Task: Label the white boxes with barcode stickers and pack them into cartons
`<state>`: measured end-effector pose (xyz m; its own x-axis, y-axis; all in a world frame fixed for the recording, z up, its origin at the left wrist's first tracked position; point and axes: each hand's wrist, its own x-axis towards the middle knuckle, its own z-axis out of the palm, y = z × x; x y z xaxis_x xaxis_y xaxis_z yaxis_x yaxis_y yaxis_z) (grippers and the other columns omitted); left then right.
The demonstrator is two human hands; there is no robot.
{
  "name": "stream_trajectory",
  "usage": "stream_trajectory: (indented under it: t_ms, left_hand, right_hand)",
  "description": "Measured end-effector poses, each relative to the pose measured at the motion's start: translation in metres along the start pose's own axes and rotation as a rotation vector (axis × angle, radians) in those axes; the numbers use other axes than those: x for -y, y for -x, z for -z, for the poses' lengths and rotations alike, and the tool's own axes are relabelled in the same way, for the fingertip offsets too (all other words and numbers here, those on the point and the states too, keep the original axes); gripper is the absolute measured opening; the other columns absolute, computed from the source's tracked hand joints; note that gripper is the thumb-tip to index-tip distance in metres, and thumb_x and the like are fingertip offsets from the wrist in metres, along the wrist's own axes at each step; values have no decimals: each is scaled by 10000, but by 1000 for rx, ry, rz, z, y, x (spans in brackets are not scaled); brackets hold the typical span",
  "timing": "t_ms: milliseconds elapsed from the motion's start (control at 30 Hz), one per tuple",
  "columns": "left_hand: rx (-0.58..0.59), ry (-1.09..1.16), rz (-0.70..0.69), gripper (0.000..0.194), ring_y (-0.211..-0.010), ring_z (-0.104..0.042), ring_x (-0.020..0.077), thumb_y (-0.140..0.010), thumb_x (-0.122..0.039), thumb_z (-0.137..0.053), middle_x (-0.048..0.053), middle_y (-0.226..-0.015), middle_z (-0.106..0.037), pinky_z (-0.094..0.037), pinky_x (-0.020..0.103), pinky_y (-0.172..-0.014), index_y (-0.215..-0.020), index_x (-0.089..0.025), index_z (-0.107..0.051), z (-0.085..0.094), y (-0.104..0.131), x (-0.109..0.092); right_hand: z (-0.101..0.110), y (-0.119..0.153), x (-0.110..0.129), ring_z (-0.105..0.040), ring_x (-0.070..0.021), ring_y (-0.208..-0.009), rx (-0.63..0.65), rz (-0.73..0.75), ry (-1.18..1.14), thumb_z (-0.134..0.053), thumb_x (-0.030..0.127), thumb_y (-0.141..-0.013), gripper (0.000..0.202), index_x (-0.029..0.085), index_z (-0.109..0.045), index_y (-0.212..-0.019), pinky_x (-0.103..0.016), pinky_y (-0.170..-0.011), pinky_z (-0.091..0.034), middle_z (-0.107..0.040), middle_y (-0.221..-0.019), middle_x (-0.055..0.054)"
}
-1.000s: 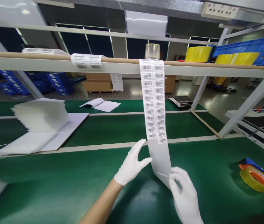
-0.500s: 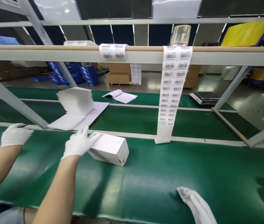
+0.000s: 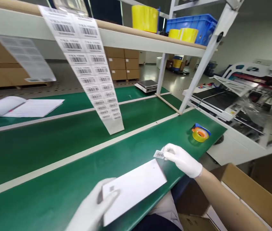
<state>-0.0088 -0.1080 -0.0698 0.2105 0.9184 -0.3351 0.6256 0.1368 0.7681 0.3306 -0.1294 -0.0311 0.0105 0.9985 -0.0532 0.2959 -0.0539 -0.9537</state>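
Note:
A white box (image 3: 134, 189) is tilted above the green bench, its near left end gripped by my left hand (image 3: 97, 202), thumb on its top face beside a small grey square mark. My right hand (image 3: 180, 158) pinches a small white barcode label (image 3: 159, 154) between thumb and fingertips, just beyond the box's far right corner. Both hands wear white gloves. A long strip of barcode labels (image 3: 88, 72) hangs from the shelf rail over the bench, further back.
An orange and yellow tape roll (image 3: 200, 134) with a blue part lies at the bench's right. An open notebook (image 3: 33, 107) and a black-topped scale (image 3: 147, 85) are further back. Shelf posts (image 3: 196, 70) rise at right. An open cardboard box (image 3: 253, 186) stands at lower right.
The view has swung right. My left hand now holds the white box. My right hand, with the label, is now near the box's end. The other person's hands have left the view.

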Motion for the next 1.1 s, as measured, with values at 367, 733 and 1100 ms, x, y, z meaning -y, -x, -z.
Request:
stream_trajectory:
  t_ms: [367, 733, 1100]
  left_hand:
    - [287, 164, -22, 867, -1327, -603, 345, -789, -452, -774, 104, -1519, -574, -535, 464, -1057, -1549, -289, -390, -62, 25, -34]
    - [367, 162, -17, 966, -1269, -617, 339, -720, -478, -835, 99, -1476, -597, -535, 495, -1052, -1556, -292, -388, -55, 24, -31]
    - [379, 154, -7, 973, -1301, -614, 368, -711, -486, -848, 112, -1507, -580, -532, 534, -1080, -1554, -294, -401, -55, 21, -30]
  right_hand:
    - [-21, 45, 59, -534, -163, -733, 191, -258, 495, -467, 194, -974, 158, 239, -508, -828, -302, -716, -384, -583, -704, 62]
    - [-58, 30, 51, -582, -158, -729, 304, -352, 611, -498, 171, -905, 152, 233, -562, -782, -298, -699, -401, -662, -739, 53]
    - [-59, 31, 43, -545, -155, -598, 306, -307, 669, -496, 186, -869, 154, 245, -538, -733, -304, -578, -370, -651, -666, 41]
